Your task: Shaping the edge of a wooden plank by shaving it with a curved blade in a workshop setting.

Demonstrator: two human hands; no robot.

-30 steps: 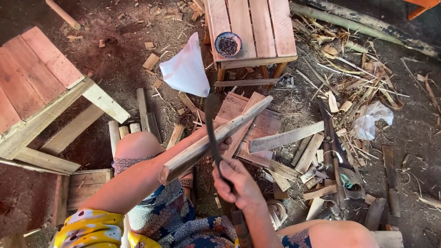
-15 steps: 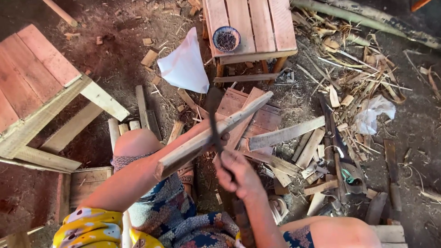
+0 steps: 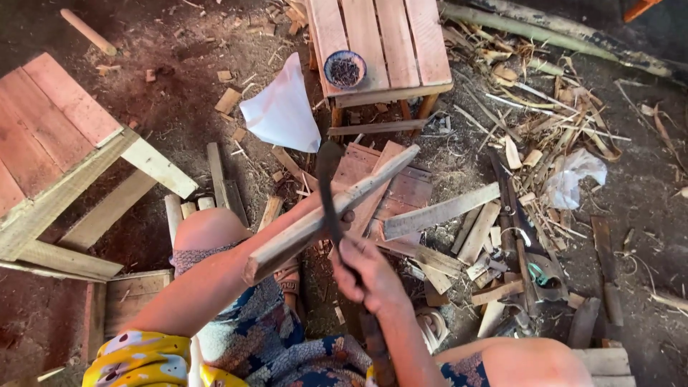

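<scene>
Wood fills the middle of the head view: a long pale wooden stick (image 3: 333, 213) slants from lower left to upper right above the person's lap, its upper end reaching over a reddish slatted board (image 3: 401, 188) on the ground. The left hand (image 3: 326, 215) lies under the stick near its middle, mostly hidden by it, so whether those fingers are wrapped round the wood cannot be told. Just below the stick, the right hand (image 3: 369, 272) has its fingers clamped tight on the handle of a dark blade (image 3: 330, 190), which stands nearly upright and crosses the stick, its edge against the wood. Above the stick, a small slatted wooden table (image 3: 401, 43) carries 1 round bowl (image 3: 345, 69) of dark bits near its front edge. Up and left of the stick, a white sheet (image 3: 283, 111) lies on the dirt. Far left of the stick stands a larger reddish bench (image 3: 50, 136) with pale legs. Right of the stick, offcut slats (image 3: 441, 213) lie scattered, and further right a crumpled white bag (image 3: 570, 175) sits among shavings.
</scene>
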